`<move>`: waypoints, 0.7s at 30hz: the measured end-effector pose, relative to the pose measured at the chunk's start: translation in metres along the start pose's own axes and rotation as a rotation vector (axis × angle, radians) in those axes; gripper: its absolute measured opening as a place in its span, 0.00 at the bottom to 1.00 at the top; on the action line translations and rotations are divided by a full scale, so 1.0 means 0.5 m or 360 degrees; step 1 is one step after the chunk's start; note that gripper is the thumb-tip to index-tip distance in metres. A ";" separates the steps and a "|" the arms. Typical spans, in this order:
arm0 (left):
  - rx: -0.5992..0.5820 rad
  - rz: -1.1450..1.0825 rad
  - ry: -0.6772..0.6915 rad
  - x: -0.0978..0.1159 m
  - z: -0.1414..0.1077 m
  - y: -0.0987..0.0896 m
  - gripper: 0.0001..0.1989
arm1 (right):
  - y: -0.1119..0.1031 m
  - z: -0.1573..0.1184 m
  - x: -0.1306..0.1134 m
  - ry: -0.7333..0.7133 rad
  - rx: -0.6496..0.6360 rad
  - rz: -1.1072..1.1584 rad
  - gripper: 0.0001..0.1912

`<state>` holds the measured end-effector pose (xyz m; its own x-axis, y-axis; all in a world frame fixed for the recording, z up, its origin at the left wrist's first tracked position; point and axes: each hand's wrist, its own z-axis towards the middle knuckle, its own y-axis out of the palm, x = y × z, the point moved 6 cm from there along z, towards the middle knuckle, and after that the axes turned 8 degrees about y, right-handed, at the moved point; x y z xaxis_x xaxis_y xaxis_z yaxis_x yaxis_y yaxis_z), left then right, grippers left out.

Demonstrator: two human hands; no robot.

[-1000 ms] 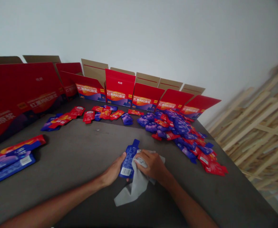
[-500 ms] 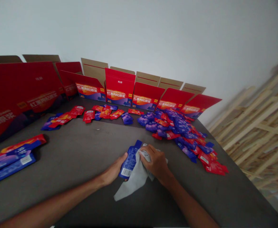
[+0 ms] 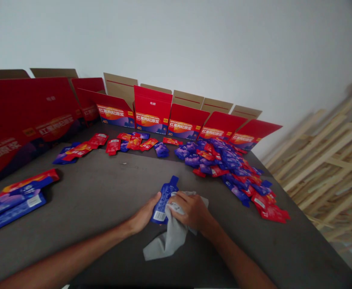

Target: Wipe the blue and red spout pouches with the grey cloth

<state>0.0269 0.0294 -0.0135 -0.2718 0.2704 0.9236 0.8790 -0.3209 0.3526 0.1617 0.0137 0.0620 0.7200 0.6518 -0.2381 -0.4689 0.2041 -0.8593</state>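
A blue spouted pouch (image 3: 163, 200) with a white barcode is tilted above the near middle of the table. My left hand (image 3: 144, 212) is closed on its left edge, thumb on the front; the other fingers are mostly hidden behind it. My right hand (image 3: 190, 210) grips a pale grey cloth (image 3: 176, 235) and presses it against the pouch's right side. One end of the cloth hangs down to the left. Part of the pouch's right edge is covered by cloth and fingers.
Red and purple pouches (image 3: 224, 160) lie heaped at the right. Smaller groups of pouches (image 3: 133, 142) lie along the back, and larger flat packs (image 3: 16, 200) at the left. Open red cartons (image 3: 151, 108) line the wall. Wooden slats (image 3: 326, 160) stand beyond the table's right edge.
My right hand and the cloth have slid down and slightly left along the pouch, uncovering its neck. The cloth's hanging end has shifted. My left hand keeps its hold.
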 end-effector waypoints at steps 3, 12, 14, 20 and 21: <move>-0.0166 0.0096 0.0006 0.008 -0.010 0.009 0.29 | -0.023 0.004 0.022 0.0229 0.0200 0.0014 0.06; -0.0381 0.0328 0.0015 0.033 -0.027 0.033 0.33 | -0.013 0.002 0.007 0.0148 0.0184 0.0085 0.05; -0.0369 0.0356 0.0051 0.035 -0.025 0.033 0.35 | 0.004 -0.004 -0.015 -0.0016 0.0098 0.0061 0.07; -0.0405 0.0486 0.0076 0.037 -0.027 0.032 0.35 | 0.016 -0.011 -0.039 -0.0129 0.0053 0.0015 0.10; -0.0424 0.0503 0.0081 0.038 -0.028 0.033 0.34 | 0.009 -0.009 -0.034 -0.0077 0.0087 0.0030 0.09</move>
<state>0.0307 0.0165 0.0122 -0.0295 0.0780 0.9965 0.7918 -0.6066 0.0709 0.1494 0.0004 0.0600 0.6861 0.6900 -0.2306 -0.5100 0.2303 -0.8288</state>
